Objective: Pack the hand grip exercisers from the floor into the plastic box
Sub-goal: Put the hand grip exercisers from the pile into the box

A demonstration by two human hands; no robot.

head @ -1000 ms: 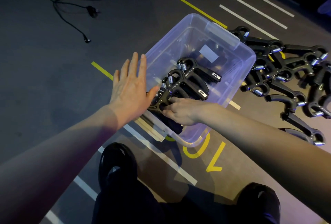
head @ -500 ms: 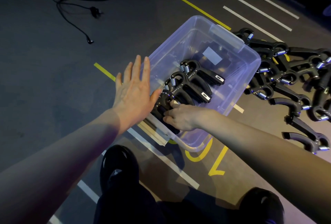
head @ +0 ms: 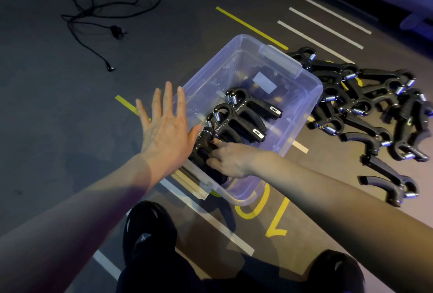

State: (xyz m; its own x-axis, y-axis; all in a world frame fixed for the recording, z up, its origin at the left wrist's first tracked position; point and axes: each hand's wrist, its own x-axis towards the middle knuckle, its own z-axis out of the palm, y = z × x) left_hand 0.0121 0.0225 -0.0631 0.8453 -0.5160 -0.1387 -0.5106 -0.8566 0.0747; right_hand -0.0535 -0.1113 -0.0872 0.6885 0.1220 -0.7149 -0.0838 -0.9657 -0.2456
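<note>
A clear, rectangular plastic box [head: 302,103] sits on the dark grey floor [head: 46,117], across painted yellow and white lines. Inside it, black hand grip exercisers with silver coil springs [head: 243,117] stand in a row along the box's near-left wall, their handles pointing toward the right wall.

The left hand [head: 166,126] is spread flat, fingers straight and apart, its palm against the outside of the box's left wall and its thumb reaching over the rim to touch the nearest exerciser. The right hand [head: 228,160] is down inside the near end of the box, fingers curled on that nearest black exerciser [head: 203,146], which lies at the near-left corner; the index finger points at its hinge.

Just beside the box's right wall, a heap of black hand grip exercisers [head: 375,114] lies on the floor, overlapping one another and reaching toward the floor's right edge of view. A tangled black cable with a plug [head: 112,18] lies well apart at the far left of the floor. Two black shoes [head: 150,229] show at the near edge, below the arms.
</note>
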